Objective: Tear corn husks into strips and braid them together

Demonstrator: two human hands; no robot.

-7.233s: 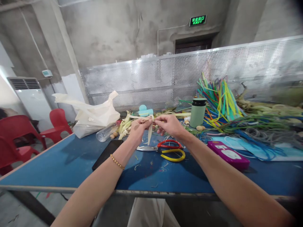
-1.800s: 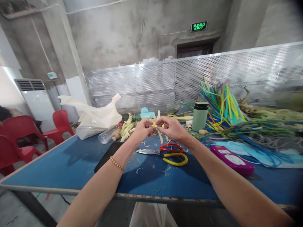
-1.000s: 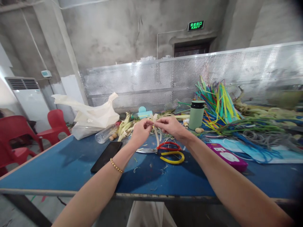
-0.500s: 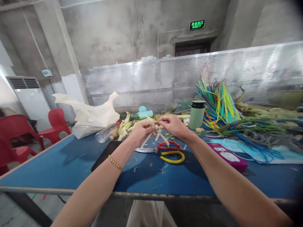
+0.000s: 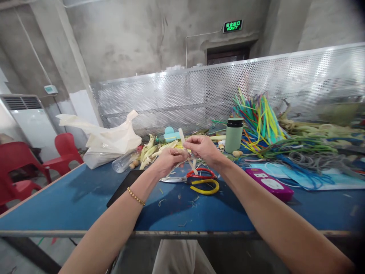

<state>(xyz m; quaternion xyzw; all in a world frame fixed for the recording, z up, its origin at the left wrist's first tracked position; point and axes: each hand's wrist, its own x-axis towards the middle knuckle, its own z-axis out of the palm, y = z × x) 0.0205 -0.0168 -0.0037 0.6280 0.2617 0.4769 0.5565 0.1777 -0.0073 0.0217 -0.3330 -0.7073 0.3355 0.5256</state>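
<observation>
Both hands work above the blue table [image 5: 71, 205], over its middle, clear of the near edge. Left hand [image 5: 168, 160]: thumb and fingers closed on the pale flat fibre strips [image 5: 181, 136]. Right hand [image 5: 203, 148]: thumb and forefinger pinched on the same strips, one end upright, others hanging. Scissors with one red and one yellow handle [image 5: 214, 188] lie just below the hands, toward the near edge. Black flat device [image 5: 121, 188] partly hidden by left forearm. Purple box with white markings [image 5: 268, 184] beyond the right forearm. Toward the far edge: cream plastic bag [image 5: 112, 139], clear plastic bottle [image 5: 121, 164], pale green husks [image 5: 147, 154], green canister with black collar [image 5: 234, 136], multicoloured strip bundle [image 5: 266, 121]. Husks and canister flank the hands.
</observation>
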